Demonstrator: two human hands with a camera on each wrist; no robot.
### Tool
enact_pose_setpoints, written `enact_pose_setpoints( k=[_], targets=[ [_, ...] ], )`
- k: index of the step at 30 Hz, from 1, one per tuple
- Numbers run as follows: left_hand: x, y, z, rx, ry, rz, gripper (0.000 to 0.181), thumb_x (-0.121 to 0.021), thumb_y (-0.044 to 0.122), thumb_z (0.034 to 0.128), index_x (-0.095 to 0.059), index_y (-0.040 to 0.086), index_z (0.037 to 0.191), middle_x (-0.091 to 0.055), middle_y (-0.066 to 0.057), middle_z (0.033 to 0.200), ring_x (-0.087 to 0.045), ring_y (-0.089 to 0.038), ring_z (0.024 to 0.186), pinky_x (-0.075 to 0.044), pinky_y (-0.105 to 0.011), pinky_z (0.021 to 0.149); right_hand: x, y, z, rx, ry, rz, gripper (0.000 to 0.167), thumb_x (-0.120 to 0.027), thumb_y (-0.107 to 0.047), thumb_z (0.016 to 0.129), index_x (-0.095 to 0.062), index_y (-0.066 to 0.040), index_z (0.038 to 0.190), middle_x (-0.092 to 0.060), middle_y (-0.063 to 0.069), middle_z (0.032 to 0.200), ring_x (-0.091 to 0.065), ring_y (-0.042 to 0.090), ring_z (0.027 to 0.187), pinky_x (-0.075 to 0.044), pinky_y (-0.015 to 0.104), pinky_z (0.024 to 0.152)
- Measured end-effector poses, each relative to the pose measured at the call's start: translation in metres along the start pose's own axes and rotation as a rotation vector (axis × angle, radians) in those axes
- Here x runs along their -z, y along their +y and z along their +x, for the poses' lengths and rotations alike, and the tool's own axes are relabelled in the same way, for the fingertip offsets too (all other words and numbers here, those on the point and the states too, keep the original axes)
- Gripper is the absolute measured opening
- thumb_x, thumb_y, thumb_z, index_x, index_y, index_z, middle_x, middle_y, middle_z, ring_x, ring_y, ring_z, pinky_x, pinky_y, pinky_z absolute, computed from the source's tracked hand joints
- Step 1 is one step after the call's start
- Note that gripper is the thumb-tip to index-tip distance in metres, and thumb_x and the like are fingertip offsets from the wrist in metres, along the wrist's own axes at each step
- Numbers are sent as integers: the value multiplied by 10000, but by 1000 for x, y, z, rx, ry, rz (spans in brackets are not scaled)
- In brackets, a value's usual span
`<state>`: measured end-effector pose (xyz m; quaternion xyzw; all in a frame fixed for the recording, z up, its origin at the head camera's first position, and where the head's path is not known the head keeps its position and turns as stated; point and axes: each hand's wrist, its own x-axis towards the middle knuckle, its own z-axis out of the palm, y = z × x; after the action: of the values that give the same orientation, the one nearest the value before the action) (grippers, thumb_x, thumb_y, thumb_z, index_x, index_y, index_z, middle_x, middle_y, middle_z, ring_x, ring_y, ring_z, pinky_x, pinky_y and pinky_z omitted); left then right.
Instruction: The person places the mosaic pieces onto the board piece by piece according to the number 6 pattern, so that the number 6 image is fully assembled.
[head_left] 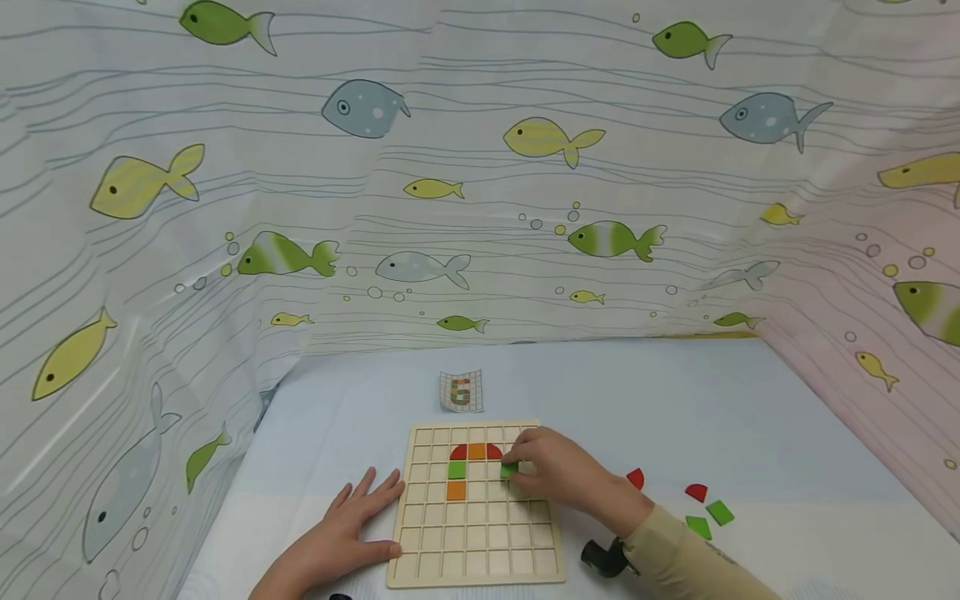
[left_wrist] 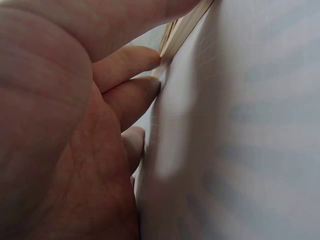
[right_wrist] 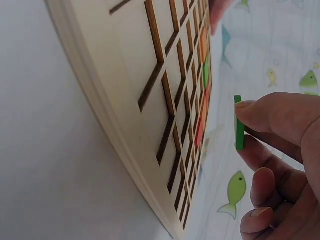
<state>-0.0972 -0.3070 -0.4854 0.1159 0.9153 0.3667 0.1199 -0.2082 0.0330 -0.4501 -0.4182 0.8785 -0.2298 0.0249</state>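
A light wooden grid board (head_left: 477,562) lies on the table. My right hand (head_left: 562,473) pinches a green square tile (right_wrist: 239,125) between thumb and fingers, over the right part of the grid; the right wrist view shows it apart from the board. In the grid sit a red rounded piece (head_left: 458,452), an orange square (head_left: 476,451) and another red rounded piece (head_left: 494,452) in a row. Below the left red one are a green square (head_left: 457,470) and an orange square (head_left: 456,491). My left hand (head_left: 341,533), fingers spread, touches the board's left edge.
Behind the board lies a small pattern card (head_left: 461,392) with a coloured figure on a grid. To the right are red pieces (head_left: 696,492) and green pieces (head_left: 720,512). A black object (head_left: 602,558) is by my right sleeve. Fish-printed sheeting (head_left: 480,217) stands around the table.
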Motion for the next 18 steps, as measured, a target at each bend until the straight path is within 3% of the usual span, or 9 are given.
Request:
enact_pose_setpoints(
  k=[11,18],
  targets=[
    [-2,-2,-1,-20,7,9,899,-765,522,795,-437,62,1495,-301,-80,1588,-39,-435,1476,48,-648,1122,-19,-7,12,72,-28,-15,159,-754,-195,880,-793,-166,1032,-655,-102,987,-571,58,936,-520,226,823],
    [-2,-1,-1,-16,12,8,899,-768,520,793,-440,62,1494,-301,-77,1588,-37,-434,1477,49,-644,1123,-28,-12,17,72,-70,-34,158,-760,-215,882,-793,-198,1035,-650,-131,994,-568,46,955,-510,224,836]
  ],
)
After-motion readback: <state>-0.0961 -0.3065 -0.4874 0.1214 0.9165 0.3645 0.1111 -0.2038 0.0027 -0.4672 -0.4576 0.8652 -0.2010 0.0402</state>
